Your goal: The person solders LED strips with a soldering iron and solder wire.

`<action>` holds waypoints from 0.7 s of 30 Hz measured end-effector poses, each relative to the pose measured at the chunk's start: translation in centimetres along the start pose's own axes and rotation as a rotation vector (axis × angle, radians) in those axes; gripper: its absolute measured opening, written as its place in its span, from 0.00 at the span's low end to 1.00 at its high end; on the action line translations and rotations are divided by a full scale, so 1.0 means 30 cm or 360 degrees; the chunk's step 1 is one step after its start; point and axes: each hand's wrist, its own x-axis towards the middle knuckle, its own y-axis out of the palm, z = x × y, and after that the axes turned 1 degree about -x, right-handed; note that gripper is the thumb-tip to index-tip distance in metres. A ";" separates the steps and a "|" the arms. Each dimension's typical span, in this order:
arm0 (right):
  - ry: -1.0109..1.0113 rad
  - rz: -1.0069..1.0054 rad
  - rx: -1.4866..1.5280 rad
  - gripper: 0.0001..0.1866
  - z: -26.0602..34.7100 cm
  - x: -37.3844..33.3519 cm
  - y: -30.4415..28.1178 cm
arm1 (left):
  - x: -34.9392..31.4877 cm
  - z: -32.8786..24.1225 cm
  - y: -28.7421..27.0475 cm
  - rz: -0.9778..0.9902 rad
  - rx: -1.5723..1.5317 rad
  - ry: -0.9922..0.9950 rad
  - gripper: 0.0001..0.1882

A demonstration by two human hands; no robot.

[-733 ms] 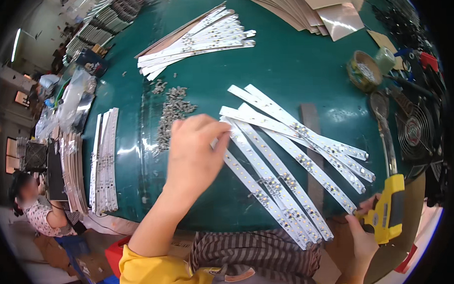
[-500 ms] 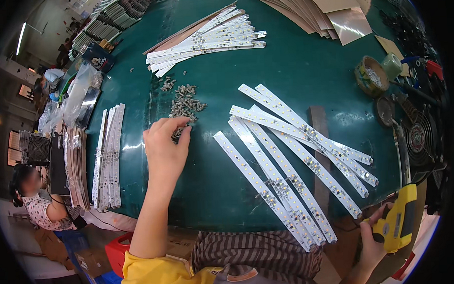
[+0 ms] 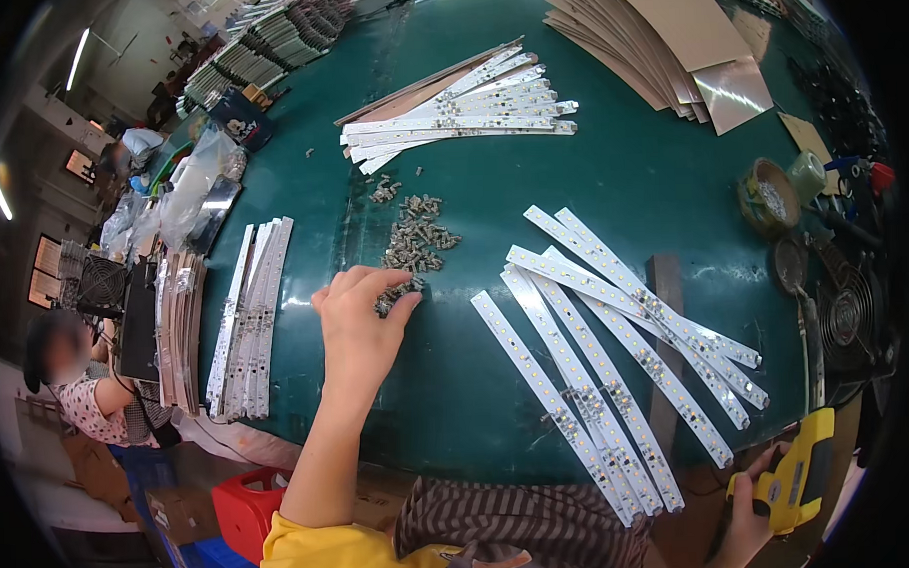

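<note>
My left hand [image 3: 364,319] reaches over the table beside a pile of small grey metallic parts [image 3: 413,240]. Its thumb and forefinger come together at the pile's near end on one small grey part [image 3: 417,283]; more parts show under the fingers. At the lower right, my right hand [image 3: 748,509] is wrapped round the handle of a yellow gun-shaped hand tool [image 3: 803,472], whose exact kind I cannot make out. Between the hands lie several white LED strip boards [image 3: 618,368], loosely fanned and crossing one another, their near ends over the table's front edge.
More LED strips lie in a fan [image 3: 469,113] at the back and in a row [image 3: 251,321] at left. Brown sheets [image 3: 656,37] are stacked far right. A round tub [image 3: 769,193] and a small fan [image 3: 844,310] stand at right. Another person [image 3: 93,387] sits at far left.
The whole view has shifted, so the table and its things appear lower and further right. My left hand stays at the pile, and my right hand still holds the yellow tool.
</note>
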 end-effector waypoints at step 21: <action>-0.0357 0.0352 -0.0663 0.21 0.160 0.016 0.050 | -0.027 -0.032 0.025 0.0086 0.0021 0.0047 0.04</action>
